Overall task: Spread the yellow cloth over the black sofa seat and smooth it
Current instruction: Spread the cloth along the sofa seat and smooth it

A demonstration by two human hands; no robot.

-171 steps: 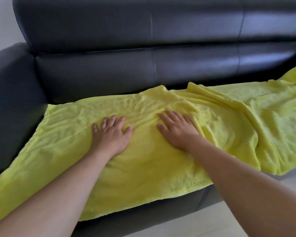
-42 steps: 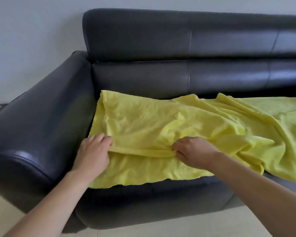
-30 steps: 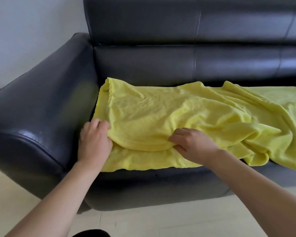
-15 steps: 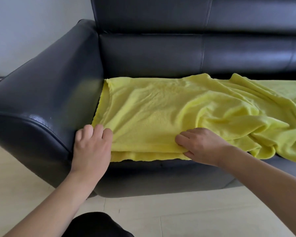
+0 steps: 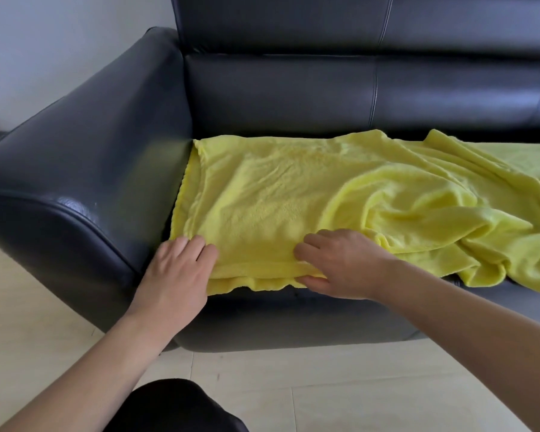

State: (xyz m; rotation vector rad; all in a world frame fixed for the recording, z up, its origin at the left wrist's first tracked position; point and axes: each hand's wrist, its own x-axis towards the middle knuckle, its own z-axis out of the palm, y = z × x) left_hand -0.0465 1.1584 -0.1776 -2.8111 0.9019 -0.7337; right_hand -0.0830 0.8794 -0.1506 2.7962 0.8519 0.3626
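Note:
The yellow cloth [image 5: 293, 194] lies on the black sofa seat [image 5: 293, 310], folded double at its left end, with the fold's edge along the seat's front. Its right part is bunched in deep wrinkles. My left hand [image 5: 178, 269] rests on the front left corner of the fold next to the armrest, fingers curled over the cloth and thumb hidden. My right hand [image 5: 340, 263] pinches the folded front edge further right, fingers on top and thumb underneath.
The sofa's thick left armrest [image 5: 85, 182] stands right beside my left hand, and the backrest [image 5: 356, 88] rises behind the cloth. Pale tiled floor [image 5: 325, 385] lies in front of the sofa. A dark clothed knee [image 5: 175, 406] shows at the bottom edge.
Both hands have drawn the folded upper layer of the cloth forward until it lines up with the seat's front edge. The view has tilted down toward the floor.

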